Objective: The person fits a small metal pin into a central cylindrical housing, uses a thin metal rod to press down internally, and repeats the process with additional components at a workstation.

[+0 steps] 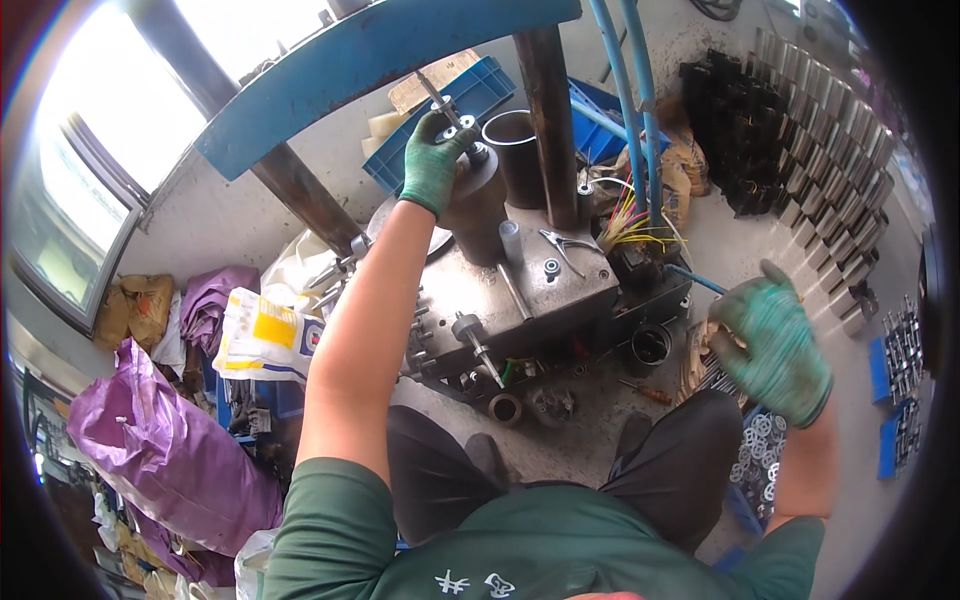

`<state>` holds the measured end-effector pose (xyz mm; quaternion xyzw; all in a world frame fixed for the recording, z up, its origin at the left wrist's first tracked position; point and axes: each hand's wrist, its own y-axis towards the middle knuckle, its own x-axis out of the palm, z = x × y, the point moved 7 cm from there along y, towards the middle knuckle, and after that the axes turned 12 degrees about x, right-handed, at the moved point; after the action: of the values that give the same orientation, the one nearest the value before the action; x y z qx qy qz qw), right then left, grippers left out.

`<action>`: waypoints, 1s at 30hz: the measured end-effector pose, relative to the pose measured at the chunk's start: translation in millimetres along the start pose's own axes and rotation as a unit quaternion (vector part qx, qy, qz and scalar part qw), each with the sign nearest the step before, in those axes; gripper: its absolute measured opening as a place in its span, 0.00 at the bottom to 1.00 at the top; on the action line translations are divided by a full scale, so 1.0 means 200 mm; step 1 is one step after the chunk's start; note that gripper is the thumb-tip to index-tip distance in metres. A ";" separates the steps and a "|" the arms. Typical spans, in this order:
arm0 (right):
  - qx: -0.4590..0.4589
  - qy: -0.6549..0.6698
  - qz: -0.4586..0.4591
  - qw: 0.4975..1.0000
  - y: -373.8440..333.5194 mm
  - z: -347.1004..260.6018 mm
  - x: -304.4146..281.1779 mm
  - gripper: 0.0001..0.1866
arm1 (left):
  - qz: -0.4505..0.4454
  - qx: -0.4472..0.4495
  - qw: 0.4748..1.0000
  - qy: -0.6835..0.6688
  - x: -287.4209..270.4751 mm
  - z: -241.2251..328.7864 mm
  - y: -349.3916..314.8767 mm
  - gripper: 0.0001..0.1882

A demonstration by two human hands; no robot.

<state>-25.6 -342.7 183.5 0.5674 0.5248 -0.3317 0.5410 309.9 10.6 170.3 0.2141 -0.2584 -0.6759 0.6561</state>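
Head view, just right of the grey steel press bed (575, 290): your right hand (778, 350), in a green knitted glove, is blurred with fingers half-curled; whether they hold anything cannot be told. At the bed's near edge, a silver stepped metal shaft (472, 334) could fall if bumped. Above the bed's far part, your green-gloved left hand (432, 165) grasps a slim silver metal rod with round collars (434, 92) by a brown steel cylinder (478, 208); a slack or tilted hold could let it slip.
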 end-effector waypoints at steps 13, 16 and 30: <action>0.036 -0.011 -0.225 0.974 0.03 0.37 0.04 0.24 | -0.030 -0.012 0.999 0.035 0.06 -0.02 0.03 0.24; 0.100 -0.017 -0.262 0.960 0.04 0.33 0.03 0.24 | -0.029 -0.021 0.998 0.046 0.06 -0.02 0.03 0.25; 0.095 -0.052 -0.242 0.964 0.01 0.28 0.07 0.23 | -0.039 -0.007 0.997 0.063 0.05 -0.07 0.05 0.26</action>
<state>-9.3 -392.5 160.2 0.4543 0.5833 -0.5302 0.4150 326.4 -0.8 165.5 0.2618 -0.2032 -0.6880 0.6457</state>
